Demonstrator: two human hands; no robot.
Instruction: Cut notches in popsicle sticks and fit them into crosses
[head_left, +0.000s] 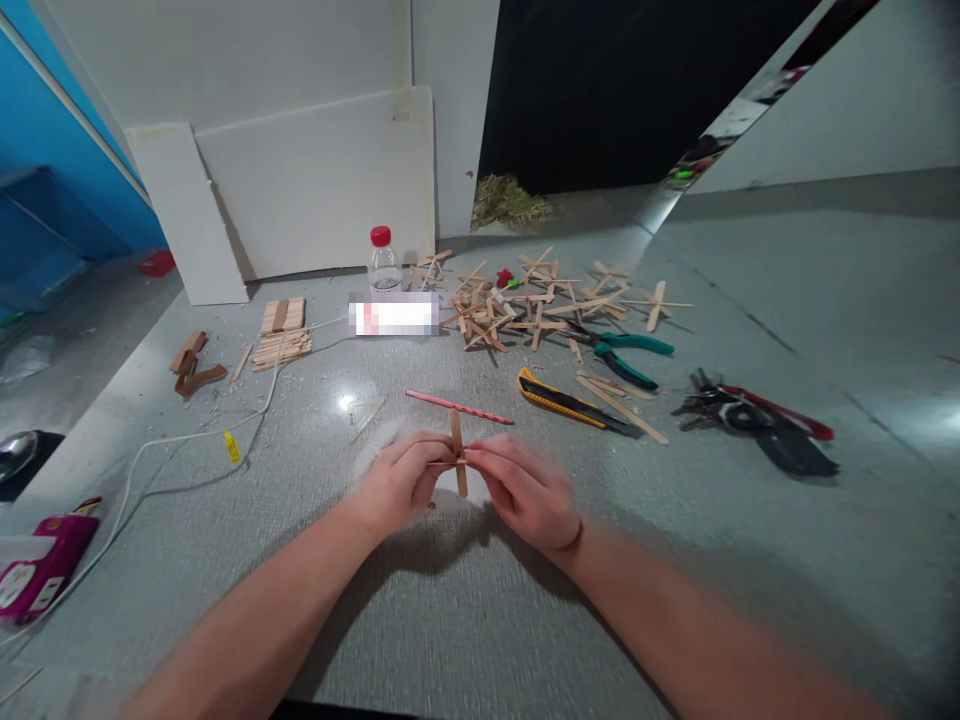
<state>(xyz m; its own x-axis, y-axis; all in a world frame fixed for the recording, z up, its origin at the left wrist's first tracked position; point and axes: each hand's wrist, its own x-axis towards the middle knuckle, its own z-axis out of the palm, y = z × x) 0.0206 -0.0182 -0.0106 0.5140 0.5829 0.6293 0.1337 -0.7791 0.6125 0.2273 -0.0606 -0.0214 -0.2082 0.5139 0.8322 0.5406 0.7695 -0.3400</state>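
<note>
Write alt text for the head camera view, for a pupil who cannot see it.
A person's left hand and right hand hold crossed wooden sticks over a grey table. Beyond them lie a red pencil, a yellow-and-black cutter, teal-handled pliers and a heap of crossed sticks; a red-capped bottle stands behind.

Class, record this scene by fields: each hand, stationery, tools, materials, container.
Left hand: pinching crossed wooden sticks
Right hand: pinching the same sticks
Stationery: red pencil, clear triangle, just beyond the hands
Tools: cutter, teal-handled pliers, red-handled tool
Materials: stacked sticks at left; jumbled stick crosses beyond the hands
Container: red-capped bottle, upright
</note>
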